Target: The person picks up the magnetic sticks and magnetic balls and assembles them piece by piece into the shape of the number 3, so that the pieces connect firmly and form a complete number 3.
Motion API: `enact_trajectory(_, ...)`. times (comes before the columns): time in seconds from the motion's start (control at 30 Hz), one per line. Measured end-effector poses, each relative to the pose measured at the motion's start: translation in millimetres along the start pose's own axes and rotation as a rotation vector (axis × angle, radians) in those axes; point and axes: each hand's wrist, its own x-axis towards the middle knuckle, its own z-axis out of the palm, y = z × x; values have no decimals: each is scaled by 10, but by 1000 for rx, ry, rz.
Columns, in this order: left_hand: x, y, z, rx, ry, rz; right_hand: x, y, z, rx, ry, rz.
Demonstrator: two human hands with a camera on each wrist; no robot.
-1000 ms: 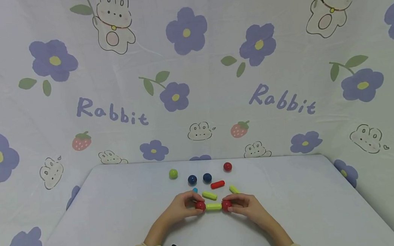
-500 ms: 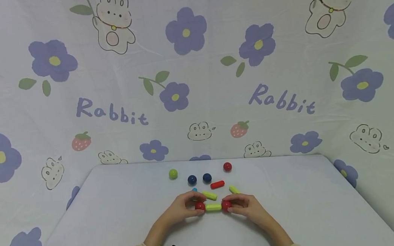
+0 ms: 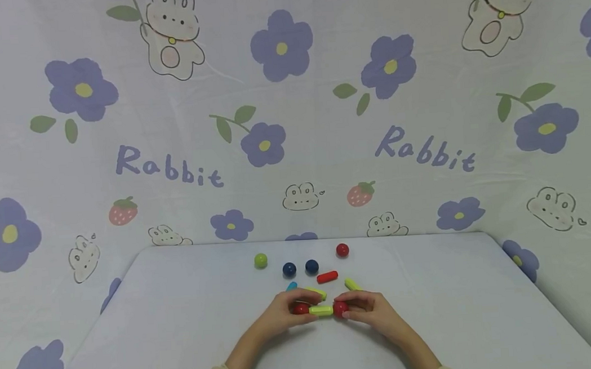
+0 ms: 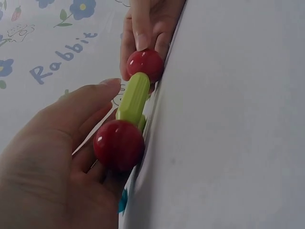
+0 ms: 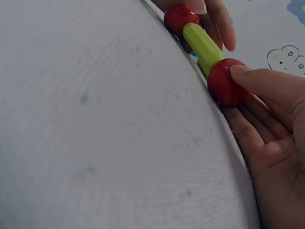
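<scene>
A yellow-green stick [image 3: 321, 311] joins two red balls, one at each end, low over the white table. My right hand [image 3: 369, 308] pinches the right red ball [image 5: 228, 82], thumb on one side and fingers on the other. Around the left red ball [image 4: 119, 145] lies my left hand [image 3: 282, 312], its fingers reaching past the ball alongside the stick. In the left wrist view that thumb stands off the ball, and the loosely extended fingers are partly hidden behind it.
Beyond the hands lie a red stick [image 3: 327, 277], a blue stick [image 3: 291, 286] and two more yellow-green sticks [image 3: 352, 284], one partly covered by my left hand. Farther back are a green ball [image 3: 260, 260], two dark blue balls [image 3: 312, 267] and another red ball [image 3: 342, 250]. A patterned cloth [image 3: 327, 205] hangs behind.
My left hand has loosened from the left red ball and slid right, its fingertips now beside the stick. More of the blue stick shows. The right hand keeps its pinch.
</scene>
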Motion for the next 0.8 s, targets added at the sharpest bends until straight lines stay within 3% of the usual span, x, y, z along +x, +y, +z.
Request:
enact_trajectory(0.27, 82, -24, 105, -3, 39, 15, 18, 35, -22, 5, -10, -24)
enact_trajectory(0.47, 118, -62, 137, 19, 69, -70, 29, 32, -23, 5, -12, -27)
enact_trajectory(0.57, 97, 32, 140, 24, 82, -106, 37, 30, -28, 16, -7, -11)
enact_trajectory(0.7, 56, 208, 139, 38, 97, -106, 51, 39, -40, 19, -9, -7)
enact_trajectory(0.8, 67, 184, 147, 44, 100, -94, 59, 49, -52, 0, -6, -30)
